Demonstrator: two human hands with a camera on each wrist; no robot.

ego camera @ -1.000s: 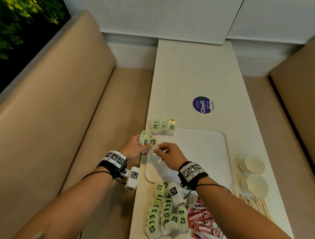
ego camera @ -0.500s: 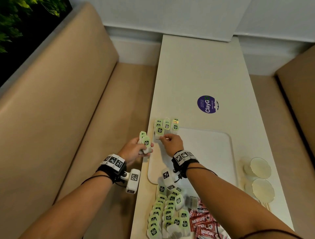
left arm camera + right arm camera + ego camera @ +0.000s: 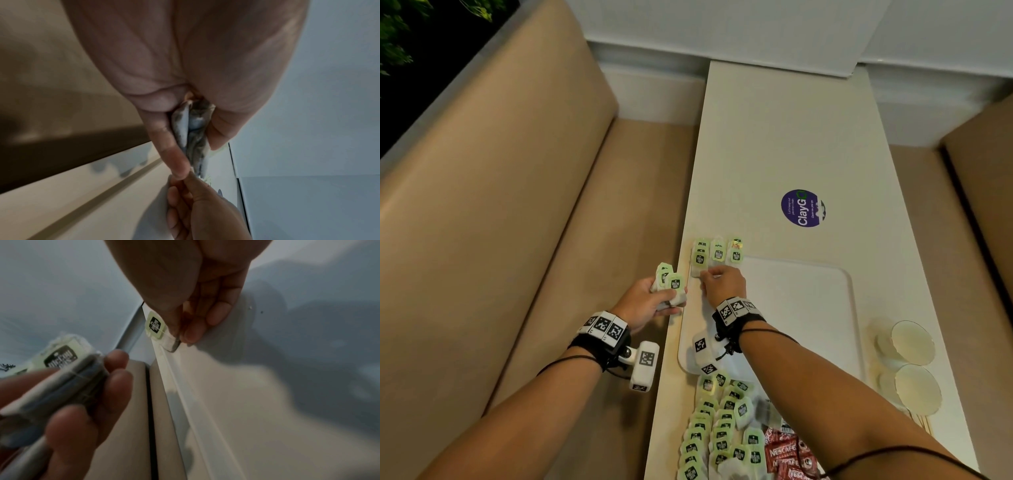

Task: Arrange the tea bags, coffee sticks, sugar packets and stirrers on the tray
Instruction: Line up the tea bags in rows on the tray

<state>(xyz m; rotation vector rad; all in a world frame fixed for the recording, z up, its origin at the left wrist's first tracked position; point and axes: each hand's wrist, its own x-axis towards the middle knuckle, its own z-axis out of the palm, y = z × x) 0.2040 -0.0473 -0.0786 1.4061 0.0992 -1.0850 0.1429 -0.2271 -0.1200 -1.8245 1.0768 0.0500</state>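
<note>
A white tray (image 3: pixel 804 308) lies on the narrow table. Green-tagged tea bags (image 3: pixel 717 254) stand in a row at its far left corner. My right hand (image 3: pixel 717 279) pinches one tea bag (image 3: pixel 159 329) and holds it down at the tray's left rim, just in front of that row. My left hand (image 3: pixel 654 301) hovers off the table's left edge and grips a small stack of tea bags (image 3: pixel 669 284), seen edge-on between thumb and fingers (image 3: pixel 191 134). A pile of loose tea bags (image 3: pixel 719 428) and red coffee sticks (image 3: pixel 787 455) lies near the front edge.
Two paper cups (image 3: pixel 911 342) sit on their sides right of the tray, with wooden stirrers (image 3: pixel 921 421) just in front of them. A purple round sticker (image 3: pixel 803 208) marks the table beyond the tray. Beige bench seats (image 3: pixel 517 240) flank the table on both sides.
My right hand took a tea bag from the left hand's stack and carried it forward to the row at the tray's far left corner. The left hand has stayed almost still.
</note>
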